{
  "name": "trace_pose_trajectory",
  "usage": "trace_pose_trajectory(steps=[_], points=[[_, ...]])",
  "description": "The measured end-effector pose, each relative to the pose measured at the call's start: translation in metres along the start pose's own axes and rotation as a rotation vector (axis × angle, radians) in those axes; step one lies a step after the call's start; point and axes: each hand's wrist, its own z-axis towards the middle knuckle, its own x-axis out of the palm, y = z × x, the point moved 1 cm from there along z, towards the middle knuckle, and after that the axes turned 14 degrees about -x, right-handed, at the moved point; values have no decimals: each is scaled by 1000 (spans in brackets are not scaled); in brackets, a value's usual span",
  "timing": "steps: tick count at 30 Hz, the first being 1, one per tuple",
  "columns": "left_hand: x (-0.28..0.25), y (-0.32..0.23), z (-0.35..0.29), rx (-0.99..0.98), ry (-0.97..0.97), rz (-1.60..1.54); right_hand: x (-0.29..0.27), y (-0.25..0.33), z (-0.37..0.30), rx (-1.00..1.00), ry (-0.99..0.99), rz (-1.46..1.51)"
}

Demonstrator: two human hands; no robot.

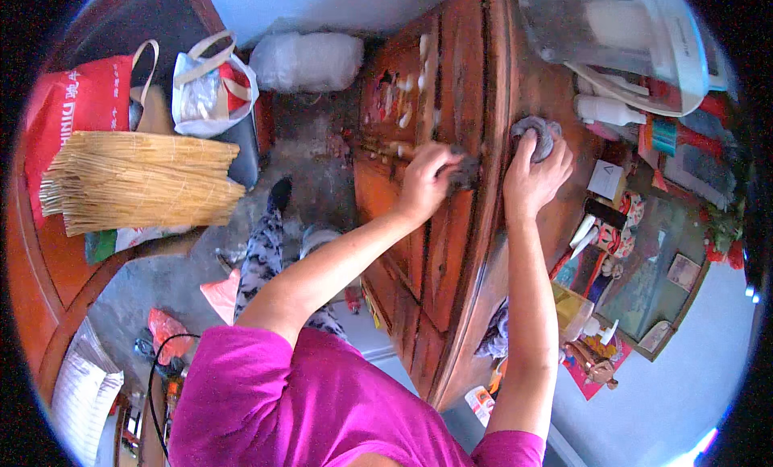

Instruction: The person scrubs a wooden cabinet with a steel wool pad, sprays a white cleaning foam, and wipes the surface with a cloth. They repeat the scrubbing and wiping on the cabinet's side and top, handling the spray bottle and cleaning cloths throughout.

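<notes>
My right hand (535, 173) presses a bunched grey cloth (541, 137) on the brown top of a wooden cabinet (471, 250), close to its front edge. The fingers are curled round the cloth. Lower, against the carved front of the same cabinet, my left hand (427, 185) is closed on a dark, crumpled rag-like thing (463, 175). Its exact kind is blurred and partly covered by the fingers. Both arms are bent and reach away from my magenta shirt.
A clear plastic container (628, 48), a white bottle (608, 110), a black phone-like object (605, 212) and a framed glass panel (656, 266) crowd the cabinet's right side. Leftward are a bamboo mat (145, 181), a red bag (88, 97) and a white bag (213, 88). Pink plastic (221, 292) lies below.
</notes>
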Motion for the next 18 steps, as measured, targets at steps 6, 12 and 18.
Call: trace_pose_trajectory(steps=[6, 12, 18], points=[[-2, -13, -2, -210, 88, -16, 0, -7, -9, 31, 7, -20], [-11, 27, -1, -164, 85, 105, 0, -5, -10, 17, 5, -24], [-22, 35, -6, -61, 133, 207, 1, -7, -8, 6, 7, -43]])
